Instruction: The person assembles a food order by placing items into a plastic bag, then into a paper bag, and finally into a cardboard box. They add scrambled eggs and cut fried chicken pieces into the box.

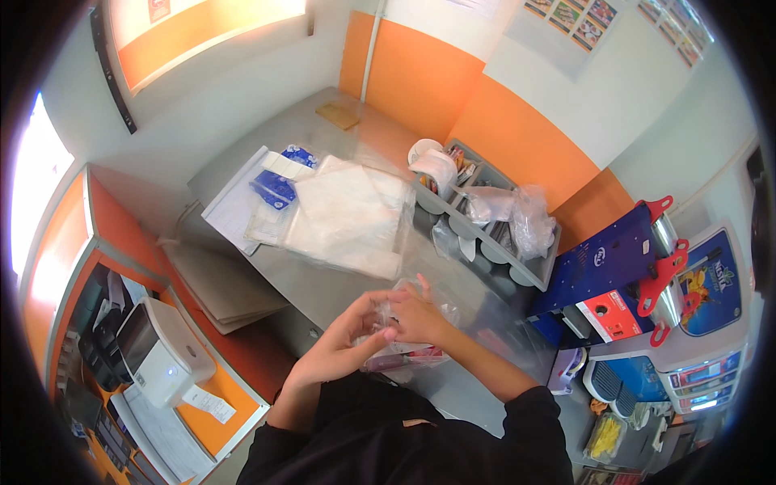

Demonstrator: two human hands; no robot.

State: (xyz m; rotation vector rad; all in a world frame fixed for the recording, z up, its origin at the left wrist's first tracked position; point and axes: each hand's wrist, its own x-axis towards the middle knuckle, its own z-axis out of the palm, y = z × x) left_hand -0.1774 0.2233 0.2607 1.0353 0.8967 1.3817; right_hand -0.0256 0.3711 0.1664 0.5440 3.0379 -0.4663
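Both hands meet at the near edge of the metal table, over a see-through plastic bag (408,356). Pink and red items show through the bag, too blurred to name. My left hand (343,335) curves around the bag's left side, its thumb reaching across toward the other hand. From the right, my right hand (416,317) closes over the gathered top of the bag, one finger sticking up. Parts of the bag are hidden behind the fingers.
A stack of white sheets in plastic (347,214) lies beyond my hands, beside a blue-and-white packet (275,187). To its right stands a grey divided bin (501,263) with bags and sachets. A dark blue box (594,255) and drink dispenser (707,323) stand right; a receipt printer (166,356) left.
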